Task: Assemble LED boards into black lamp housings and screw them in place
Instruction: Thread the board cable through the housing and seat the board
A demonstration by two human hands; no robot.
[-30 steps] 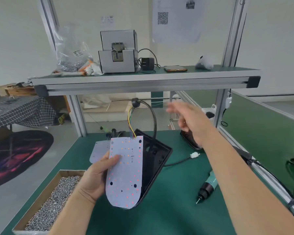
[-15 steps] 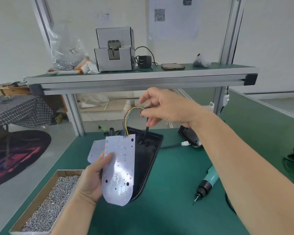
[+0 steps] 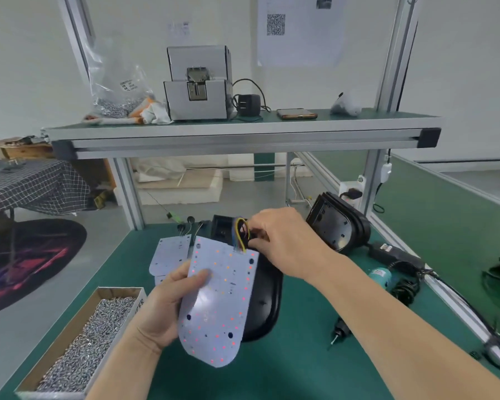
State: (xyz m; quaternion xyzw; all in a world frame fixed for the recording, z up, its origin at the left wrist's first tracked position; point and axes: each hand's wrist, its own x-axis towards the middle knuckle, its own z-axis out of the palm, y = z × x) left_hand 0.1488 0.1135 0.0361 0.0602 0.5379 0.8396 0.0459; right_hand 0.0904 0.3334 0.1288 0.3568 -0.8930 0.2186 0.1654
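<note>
My left hand (image 3: 168,307) grips a white LED board (image 3: 217,307) by its left edge, thumb on its face, tilted up above the green table. Behind the board lies a black lamp housing (image 3: 264,295), mostly hidden by it. A bundle of coloured wires (image 3: 241,232) loops up from the board's top edge. My right hand (image 3: 280,238) pinches these wires and the black cable at the housing's far end.
A cardboard box of screws (image 3: 81,342) sits at the front left. More white LED boards (image 3: 169,255) lie behind my left hand. Another black housing (image 3: 338,223) leans at the back right. An electric screwdriver (image 3: 358,310) lies under my right forearm, with cables along the table's right edge.
My right hand came in from the right, took the wires high above the housing, then brought them down to its far end. The board and housing tilted flatter in my left hand.
</note>
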